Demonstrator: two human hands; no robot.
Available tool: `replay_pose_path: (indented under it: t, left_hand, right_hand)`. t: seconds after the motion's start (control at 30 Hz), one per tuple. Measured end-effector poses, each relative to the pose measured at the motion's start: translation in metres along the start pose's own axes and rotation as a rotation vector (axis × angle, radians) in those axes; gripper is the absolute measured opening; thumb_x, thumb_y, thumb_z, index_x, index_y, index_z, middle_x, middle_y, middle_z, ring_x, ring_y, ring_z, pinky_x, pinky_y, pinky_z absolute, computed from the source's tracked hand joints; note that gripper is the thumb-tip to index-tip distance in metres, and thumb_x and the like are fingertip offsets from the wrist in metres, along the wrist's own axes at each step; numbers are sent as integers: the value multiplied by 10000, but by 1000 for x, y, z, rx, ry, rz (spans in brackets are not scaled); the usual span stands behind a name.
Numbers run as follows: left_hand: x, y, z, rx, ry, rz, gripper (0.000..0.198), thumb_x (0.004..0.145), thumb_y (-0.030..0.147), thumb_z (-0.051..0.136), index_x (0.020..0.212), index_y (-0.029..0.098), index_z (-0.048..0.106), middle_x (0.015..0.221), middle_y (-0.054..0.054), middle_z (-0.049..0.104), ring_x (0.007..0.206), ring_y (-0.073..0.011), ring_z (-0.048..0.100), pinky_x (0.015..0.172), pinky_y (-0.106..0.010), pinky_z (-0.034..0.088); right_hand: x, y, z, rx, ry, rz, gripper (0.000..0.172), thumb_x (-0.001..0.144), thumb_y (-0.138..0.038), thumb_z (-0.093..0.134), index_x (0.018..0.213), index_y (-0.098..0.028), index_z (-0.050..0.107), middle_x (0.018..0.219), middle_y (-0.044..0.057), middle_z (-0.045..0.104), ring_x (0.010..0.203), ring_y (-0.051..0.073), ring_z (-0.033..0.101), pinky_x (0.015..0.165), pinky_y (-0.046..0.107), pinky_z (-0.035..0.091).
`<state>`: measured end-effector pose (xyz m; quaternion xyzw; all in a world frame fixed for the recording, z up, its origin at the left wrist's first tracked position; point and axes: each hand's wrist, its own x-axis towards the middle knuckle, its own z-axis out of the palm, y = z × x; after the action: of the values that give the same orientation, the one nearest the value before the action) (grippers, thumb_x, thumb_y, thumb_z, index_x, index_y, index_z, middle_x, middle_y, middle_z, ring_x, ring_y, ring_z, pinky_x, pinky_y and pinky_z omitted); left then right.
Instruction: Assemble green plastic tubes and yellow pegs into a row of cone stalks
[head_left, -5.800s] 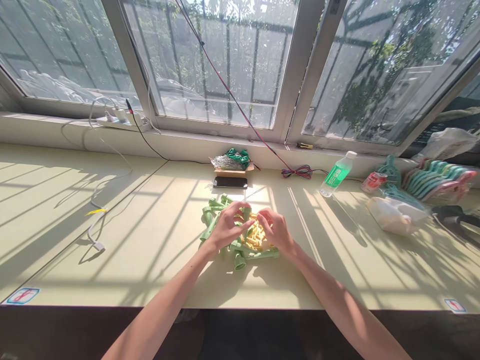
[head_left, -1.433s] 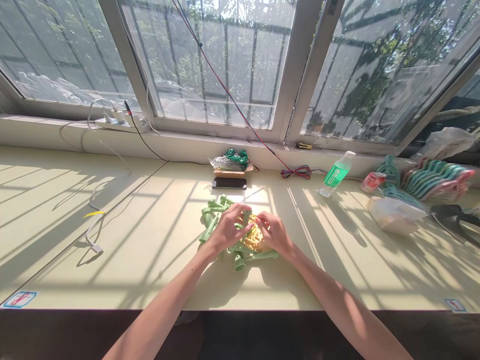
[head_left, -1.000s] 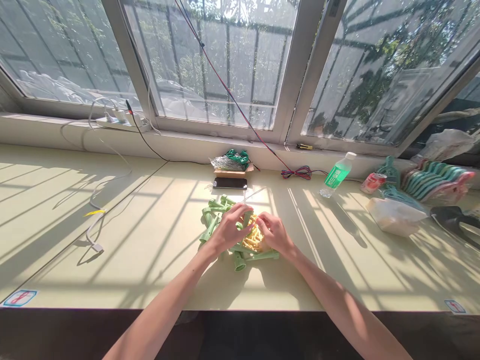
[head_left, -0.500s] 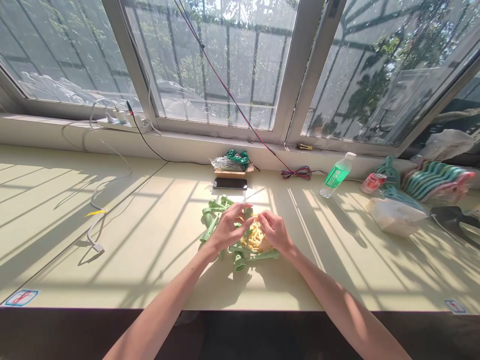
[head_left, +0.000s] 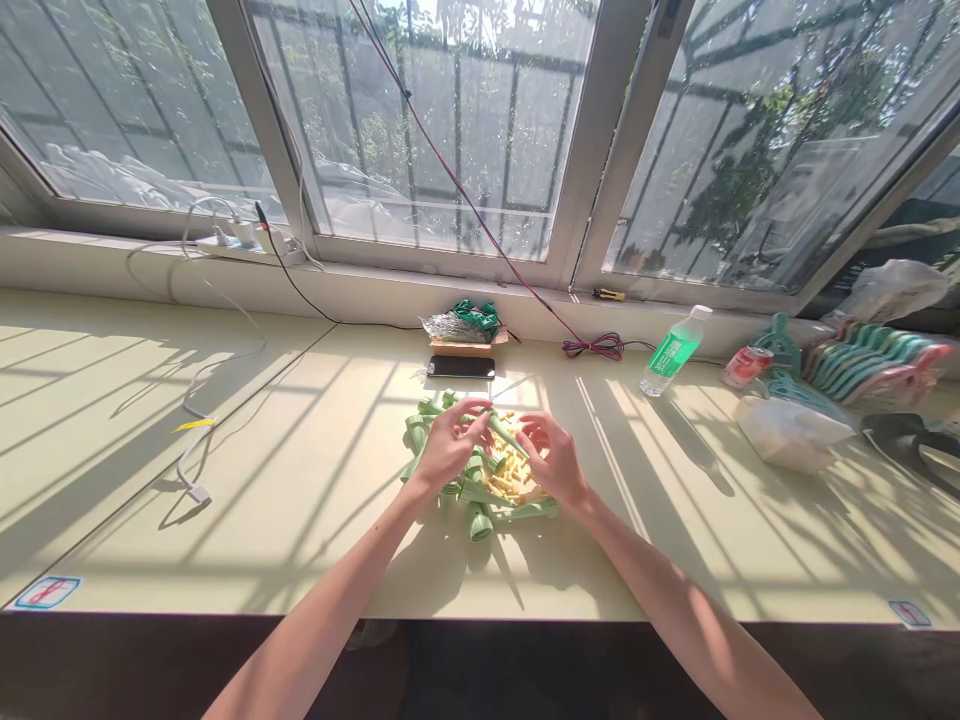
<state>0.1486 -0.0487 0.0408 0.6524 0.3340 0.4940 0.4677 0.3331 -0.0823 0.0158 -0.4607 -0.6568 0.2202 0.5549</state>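
Between my two hands a green tapered plastic tube (head_left: pixel 508 434) is held slantwise above the table. My left hand (head_left: pixel 452 442) grips its upper left end, and the fingers of my right hand (head_left: pixel 551 455) close on its lower right end. Below lies a heap of similar green tubes (head_left: pixel 480 522), some with a wide, hollow, cup-like end. Small yellow pieces (head_left: pixel 512 478) are piled beside them under my right hand. What the yellow pieces are is too small to tell.
Behind the heap lie a black phone (head_left: pixel 461 367) and a small cardboard box (head_left: pixel 469 348) with crinkled wrapping. To the right stand a green-labelled bottle (head_left: pixel 673 350), a red can (head_left: pixel 746 367), a whitish plastic bag (head_left: pixel 791 432) and hangers (head_left: pixel 874 365). A white cable (head_left: pixel 196 415) trails on the left.
A green tube now spans slantwise between both hands. My left hand has turned and closed on one end, while my right hand has come round the other end.
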Motion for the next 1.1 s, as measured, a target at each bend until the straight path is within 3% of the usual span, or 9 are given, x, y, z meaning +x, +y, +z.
replay_pose_path:
  t: [0.17,0.4,0.63,0.7,0.77,1.1]
  left_hand:
    - [1,1,1,-10,50,-38,369,861,447,691,1104,172,650,1032,-78,656,595,-141,692,522,-298,625]
    - [-2,5,0,126,-9,-32,303,864,435,686,1010,170,687,912,-63,682,605,-152,686,452,-236,558]
    - [-2,4,-1,387,3,35,302,900,405,642,1101,193,720,964,-68,755,794,-192,734,600,-273,620]
    - [-2,4,-1,438,31,83,255,899,369,645,1056,185,725,974,-66,763,800,-184,732,638,-279,625]
    - [-1,4,-1,468,40,128,210,892,335,653,1005,174,726,976,-69,763,781,-176,727,635,-276,621]
    - [0,0,-3,521,45,179,159,901,290,624,932,172,725,933,-61,759,759,-174,703,665,-300,612]
  right_hand:
    - [-5,-1,0,-29,-61,-131,306,899,-355,660,1168,-226,593,870,18,683,643,136,638,568,261,547]
    - [-7,1,0,22,31,-148,173,940,-360,634,1036,-220,671,1023,73,728,909,202,714,702,312,613]
    - [5,8,-11,107,214,42,248,914,-433,643,938,-188,665,754,34,703,619,165,674,563,279,558]
    - [12,16,-18,42,345,80,270,903,-451,642,923,-182,653,712,24,686,591,162,656,546,271,533]
    - [19,25,-26,-58,390,65,270,906,-448,629,928,-179,654,744,31,693,630,164,661,587,272,527]
    - [34,55,-45,-363,337,43,278,908,-428,550,762,-195,587,689,13,632,566,136,535,601,268,433]
